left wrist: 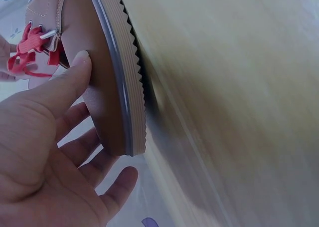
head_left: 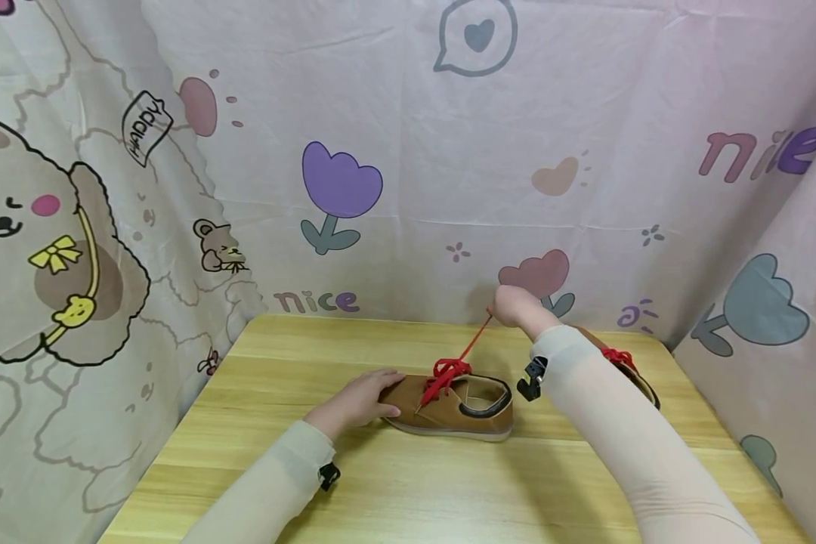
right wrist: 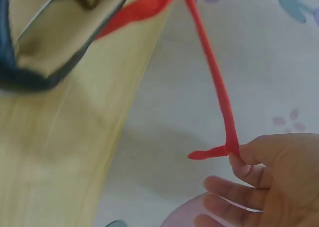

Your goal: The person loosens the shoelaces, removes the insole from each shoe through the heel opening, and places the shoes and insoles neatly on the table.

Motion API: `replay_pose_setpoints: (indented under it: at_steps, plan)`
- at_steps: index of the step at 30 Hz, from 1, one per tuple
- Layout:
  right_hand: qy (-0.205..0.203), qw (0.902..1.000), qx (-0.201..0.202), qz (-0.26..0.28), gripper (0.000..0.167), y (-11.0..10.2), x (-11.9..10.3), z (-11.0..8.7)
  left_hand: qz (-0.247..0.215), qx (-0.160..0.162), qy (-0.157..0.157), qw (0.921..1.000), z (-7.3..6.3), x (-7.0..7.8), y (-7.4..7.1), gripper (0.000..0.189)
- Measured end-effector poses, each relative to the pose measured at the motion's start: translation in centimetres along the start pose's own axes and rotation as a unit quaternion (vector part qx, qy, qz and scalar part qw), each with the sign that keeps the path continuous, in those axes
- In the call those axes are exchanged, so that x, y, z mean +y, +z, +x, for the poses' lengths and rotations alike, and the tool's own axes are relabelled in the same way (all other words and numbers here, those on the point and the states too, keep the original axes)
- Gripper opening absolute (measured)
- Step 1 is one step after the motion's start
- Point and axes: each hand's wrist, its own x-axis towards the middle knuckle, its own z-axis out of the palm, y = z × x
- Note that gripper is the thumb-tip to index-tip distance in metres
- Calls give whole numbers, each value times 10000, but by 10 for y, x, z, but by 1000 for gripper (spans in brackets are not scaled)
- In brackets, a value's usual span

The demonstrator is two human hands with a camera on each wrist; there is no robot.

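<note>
While right fingers [right wrist: 259,176] pinch red lace [right wrist: 218,82], the shoe [head_left: 445,415] contains a rod [right wrist: 39,15].

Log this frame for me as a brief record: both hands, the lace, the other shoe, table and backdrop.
Left hand: holds the toe of a brown shoe
Right hand: pinches the red lace near one end, raised above the shoe
Lace strand: runs straight from shoe to right hand
Second shoe: red-laced, partly hidden by the right forearm
Table: wood-grain top
Backdrop: pale fabric printed with tulips, bears, "nice"
</note>
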Motion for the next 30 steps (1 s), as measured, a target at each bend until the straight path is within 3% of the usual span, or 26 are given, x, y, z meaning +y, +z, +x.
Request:
replay_pose_setpoints:
  at_steps: [4, 8, 13, 21, 27, 30]
  plan:
    - [158, 9995, -58, 274, 34, 7, 14, -2, -38, -8, -26, 10000, 0, 1, 0, 67]
    - [-22, 9985, -146, 524, 41, 14, 15, -4, -46, -8, -39, 10000, 0, 1, 0, 66]
    - [-488, 9956, -335, 732, 42, 14, 3, -7, -48, 2, -43, 10000, 0, 1, 0, 66]
    - [-1198, 9892, -578, 620, 38, 16, -22, -7, -64, 43, -32, 10000, 0, 2, -1, 66]
    - [-2092, 9738, -650, 607, 18, 31, -35, -4, -48, 35, -40, 10000, -1, 2, -1, 67]
    - [-2335, 9673, -716, 678, 15, 40, -40, -3, -48, 28, -39, 10000, -1, 2, -1, 67]
